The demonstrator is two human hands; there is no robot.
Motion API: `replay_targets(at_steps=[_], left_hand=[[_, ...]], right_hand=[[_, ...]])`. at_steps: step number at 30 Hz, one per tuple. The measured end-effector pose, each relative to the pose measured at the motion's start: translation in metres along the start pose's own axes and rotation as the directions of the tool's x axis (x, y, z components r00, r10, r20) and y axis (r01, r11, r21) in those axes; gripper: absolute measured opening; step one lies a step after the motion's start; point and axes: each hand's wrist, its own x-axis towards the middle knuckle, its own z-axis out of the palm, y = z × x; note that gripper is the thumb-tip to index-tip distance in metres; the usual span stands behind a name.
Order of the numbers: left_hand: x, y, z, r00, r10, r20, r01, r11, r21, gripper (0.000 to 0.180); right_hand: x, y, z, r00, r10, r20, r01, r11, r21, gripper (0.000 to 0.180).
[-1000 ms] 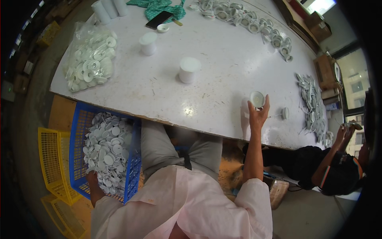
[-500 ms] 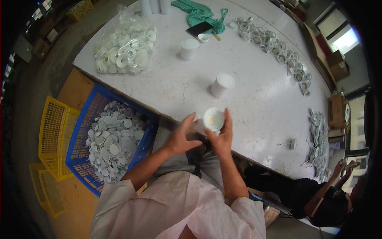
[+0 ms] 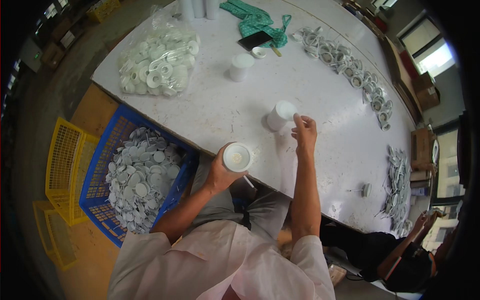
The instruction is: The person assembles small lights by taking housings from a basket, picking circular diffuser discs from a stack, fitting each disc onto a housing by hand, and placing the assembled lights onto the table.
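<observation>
My left hand (image 3: pixel 222 172) is wrapped round a white cylindrical lamp (image 3: pixel 237 157), held at the table's near edge. Its round face points up, with a cluster of small yellowish dots in the recess. A thin pale strip (image 3: pixel 250 182) shows just below that hand; whether it joins the lamp I cannot tell. Out over the table, my right hand (image 3: pixel 305 132) has its fingers bent but apart, with nothing seen in them. Its fingertips are right beside a white cylinder (image 3: pixel 281 115) with a flat top; contact is unclear. Farther back stands a similar white cylinder (image 3: pixel 242 67).
A clear bag of white rings (image 3: pixel 157 62) lies back left. Left of me, a blue basket (image 3: pixel 95 197) holds many white discs. A phone (image 3: pixel 255 40) rests by a green cloth (image 3: pixel 257 22). Lamp parts (image 3: pixel 340 57) line the far side; more discs (image 3: pixel 396 187) lie right, near another person (image 3: pixel 400 255).
My right hand has left the lamp and moved forward and right to the standing cylinder. The lamp has shifted left and is now in my left hand alone.
</observation>
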Motion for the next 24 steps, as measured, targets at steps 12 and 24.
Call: replay_targets(at_steps=[12,24], left_hand=[[-0.001,0.012,0.003,0.998,0.049,0.035,-0.05,0.998,0.034,0.075],[-0.007,0.023,0.012,0.992,0.04,0.12,-0.048,0.996,0.069,0.076]], right_hand=[[-0.001,0.003,-0.003,0.971,0.11,0.211,-0.177,0.925,0.336,0.024],[-0.064,-0.006,-0.025,0.93,0.151,0.335,-0.329,0.751,0.572,0.008]])
